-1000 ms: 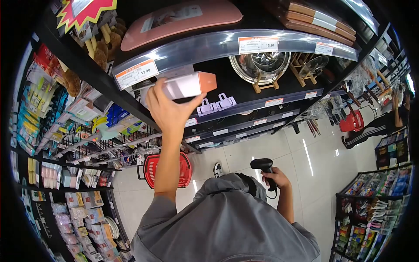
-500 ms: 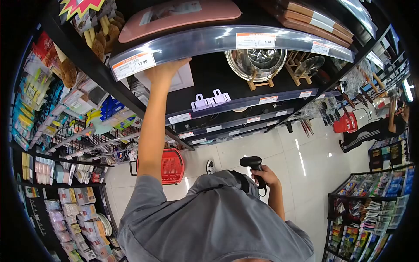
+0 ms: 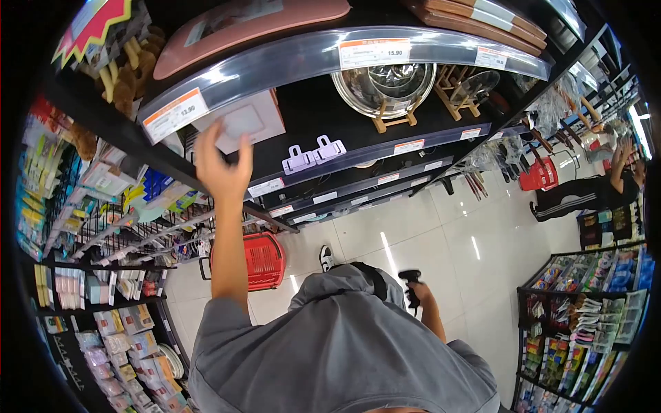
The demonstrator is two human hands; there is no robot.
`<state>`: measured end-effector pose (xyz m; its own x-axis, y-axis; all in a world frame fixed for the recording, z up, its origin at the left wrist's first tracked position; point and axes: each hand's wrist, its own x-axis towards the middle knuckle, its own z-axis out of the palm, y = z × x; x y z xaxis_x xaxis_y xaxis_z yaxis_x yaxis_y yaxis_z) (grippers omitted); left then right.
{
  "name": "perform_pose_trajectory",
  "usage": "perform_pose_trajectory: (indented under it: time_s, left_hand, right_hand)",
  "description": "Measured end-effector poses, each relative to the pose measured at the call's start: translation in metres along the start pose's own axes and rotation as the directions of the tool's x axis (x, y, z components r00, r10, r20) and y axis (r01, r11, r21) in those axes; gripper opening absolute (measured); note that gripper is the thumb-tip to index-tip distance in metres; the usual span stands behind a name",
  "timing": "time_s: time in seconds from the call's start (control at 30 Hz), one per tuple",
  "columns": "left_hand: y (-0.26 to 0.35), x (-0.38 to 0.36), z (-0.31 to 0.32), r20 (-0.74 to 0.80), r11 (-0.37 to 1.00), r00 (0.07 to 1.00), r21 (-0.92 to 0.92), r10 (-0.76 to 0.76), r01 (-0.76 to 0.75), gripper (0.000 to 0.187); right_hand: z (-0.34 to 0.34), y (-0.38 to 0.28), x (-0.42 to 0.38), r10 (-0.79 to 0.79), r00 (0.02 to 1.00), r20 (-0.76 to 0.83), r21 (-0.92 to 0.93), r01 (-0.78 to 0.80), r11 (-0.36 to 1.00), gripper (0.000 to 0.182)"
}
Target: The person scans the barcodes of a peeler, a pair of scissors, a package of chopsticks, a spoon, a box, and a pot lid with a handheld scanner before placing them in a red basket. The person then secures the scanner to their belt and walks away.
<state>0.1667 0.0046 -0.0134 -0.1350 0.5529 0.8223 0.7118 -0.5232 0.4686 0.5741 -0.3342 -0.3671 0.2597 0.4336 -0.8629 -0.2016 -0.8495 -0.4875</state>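
Note:
My left hand is raised at the shelf, thumb and fingers spread with nothing between them. Just beyond its fingertips stands a pale pink-and-white box, partly covered by the clear price strip. Right of the box, two lilac clip-like pieces sit at the shelf's front edge. Down by my right side, my right hand grips a black handheld barcode scanner by its handle.
A pink board lies on the upper shelf. Right of the box, a steel pan lid rests on a wooden stand. A red shopping basket is on the floor at my left. Another person is in the aisle at right.
My left hand has drawn back from under the price strip, leaving the box more exposed. The right hand with the scanner has dropped slightly. The view has shifted a little.

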Motion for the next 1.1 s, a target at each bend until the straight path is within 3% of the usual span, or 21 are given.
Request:
perform_pose_trajectory:
  time_s: [0.03, 0.07, 0.13, 0.2, 0.23, 0.27, 0.33, 0.4, 0.43, 0.6, 0.73, 0.83, 0.9, 0.97, 1.1]
  left_hand:
    - [-0.007, -0.013, -0.01, -0.119, 0.983, 0.986, 0.151, 0.12, -0.101, 0.057]
    - [-0.021, -0.022, -0.019, -0.218, 0.935, 0.943, 0.306, 0.251, -0.178, 0.064]
    - [-0.033, -0.023, -0.032, -0.384, 0.94, 0.913, 0.341, 0.141, -0.001, 0.077]
    - [-0.05, -0.017, -0.039, -0.339, 0.9, 0.938, 0.427, 0.074, 0.083, 0.085]
    - [-0.06, -0.016, -0.035, -0.321, 0.987, 0.94, 0.073, -0.114, 0.144, 0.084]
    - [-0.069, -0.015, -0.032, -0.292, 0.98, 0.945, 0.08, -0.15, 0.181, 0.085]
    - [-0.062, -0.006, -0.028, -0.334, 0.975, 0.918, -0.026, -0.215, 0.219, 0.065]
    - [-0.089, -0.007, -0.032, -0.278, 0.897, 0.868, -0.29, -0.412, 0.334, 0.033]
    - [-0.08, -0.005, -0.028, -0.302, 0.901, 0.862, -0.291, -0.406, 0.322, 0.019]
    - [-0.086, -0.008, -0.028, -0.314, 0.912, 0.875, -0.304, -0.368, 0.274, 0.021]
    - [-0.085, -0.006, -0.026, -0.337, 0.92, 0.877, -0.307, -0.343, 0.242, 0.024]
    - [-0.089, -0.006, -0.027, -0.325, 0.925, 0.886, -0.299, -0.331, 0.235, 0.024]
    - [-0.089, -0.008, -0.028, -0.319, 0.929, 0.889, -0.279, -0.328, 0.242, 0.023]
    - [-0.087, -0.008, -0.028, -0.299, 0.91, 0.887, -0.333, -0.352, 0.249, 0.021]
    - [-0.089, -0.007, -0.026, -0.309, 0.914, 0.884, -0.318, -0.35, 0.251, 0.021]
  right_hand:
    - [-0.01, 0.041, 0.019, 0.122, 0.991, -0.051, 0.021, -0.121, 0.992, 0.026]
    - [-0.014, 0.075, 0.023, 0.143, 0.981, -0.133, 0.043, -0.138, 0.989, 0.027]
    - [-0.014, 0.097, -0.004, 0.267, 0.927, -0.264, -0.035, -0.286, 0.958, 0.031]
    - [-0.011, 0.118, -0.014, 0.294, 0.921, -0.256, -0.135, -0.335, 0.932, 0.031]
    - [-0.01, 0.125, -0.014, 0.297, 0.923, -0.245, -0.17, -0.342, 0.924, 0.032]
    - [-0.007, 0.129, -0.012, 0.293, 0.928, -0.228, -0.19, -0.338, 0.922, 0.032]
    - [-0.004, 0.13, -0.007, 0.272, 0.942, -0.197, -0.212, -0.312, 0.926, 0.033]
    - [0.001, 0.124, 0.005, 0.238, 0.958, -0.158, -0.197, -0.267, 0.943, 0.034]
    - [0.005, 0.117, 0.012, 0.215, 0.967, -0.137, -0.175, -0.237, 0.956, 0.034]
    - [0.017, 0.064, 0.04, 0.009, 0.995, -0.1, -0.051, -0.014, 0.999, 0.038]
    - [0.015, 0.033, 0.031, -0.066, 0.994, -0.085, -0.019, 0.065, 0.998, 0.035]
    - [0.006, 0.036, 0.027, -0.047, 0.996, -0.078, -0.046, 0.043, 0.998, 0.036]
    - [-0.001, 0.053, 0.021, 0.039, 0.992, -0.119, -0.13, -0.054, 0.99, 0.041]
    - [-0.016, 0.108, 0.048, 0.111, 0.984, -0.136, -0.199, -0.137, 0.971, 0.048]
    - [-0.022, 0.123, 0.006, 0.289, 0.938, -0.19, -0.137, -0.317, 0.938, 0.047]
